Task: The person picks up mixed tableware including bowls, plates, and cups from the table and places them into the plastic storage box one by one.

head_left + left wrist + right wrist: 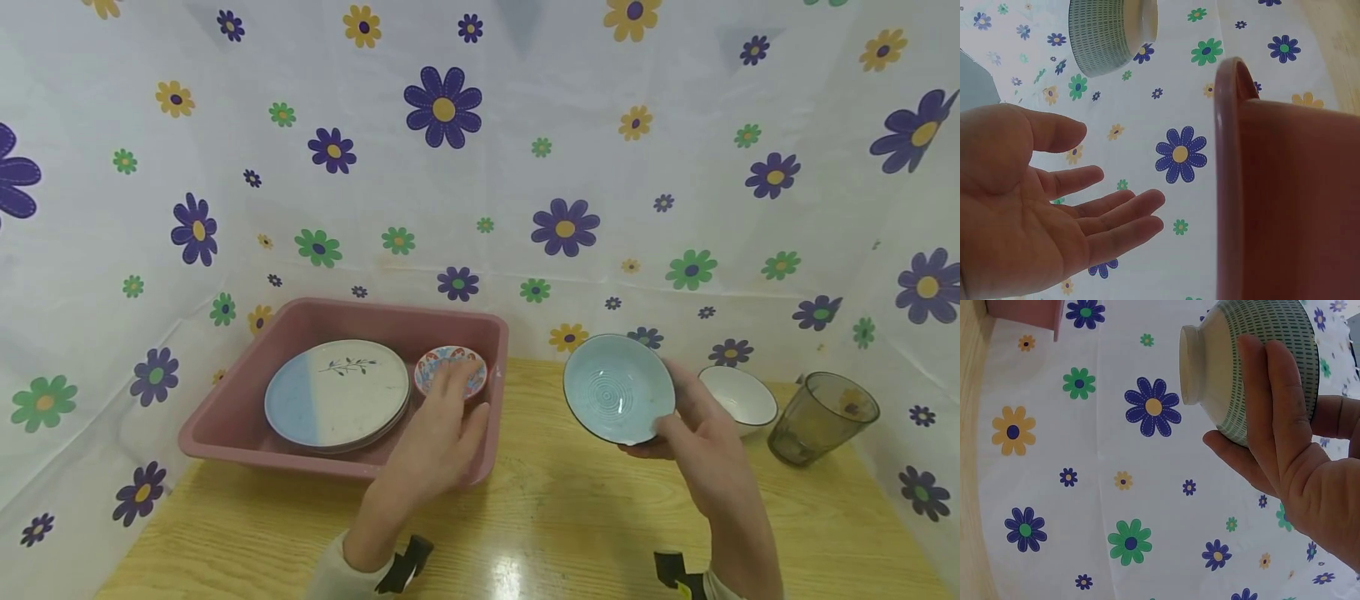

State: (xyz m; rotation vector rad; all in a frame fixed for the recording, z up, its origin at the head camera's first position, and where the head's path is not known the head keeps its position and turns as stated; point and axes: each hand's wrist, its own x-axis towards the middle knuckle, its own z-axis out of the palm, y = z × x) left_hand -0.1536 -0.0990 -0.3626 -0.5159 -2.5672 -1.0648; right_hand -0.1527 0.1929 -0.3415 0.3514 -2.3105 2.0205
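Observation:
My right hand [708,442] grips a bowl [611,392] by its right side, thumb at the rim and fingers round the outside. Its pale blue inside, with fine rings, faces me in the head view. The right wrist view shows the bowl's outside [1272,369], patterned in green dashes, and a cream foot. My left hand [431,442] holds nothing; its fingers are spread and relaxed in the left wrist view. In the head view it overlaps the right part of a pink basin [225,417] and a small red-and-blue patterned bowl [431,363] inside it.
Stacked plates [352,400], the top one white and light blue, lie in the basin's left part. On the wooden table [562,517], a white bowl [738,396] and a smoky drinking glass [821,421] stand at the right. A flowered cloth [510,167] hangs behind.

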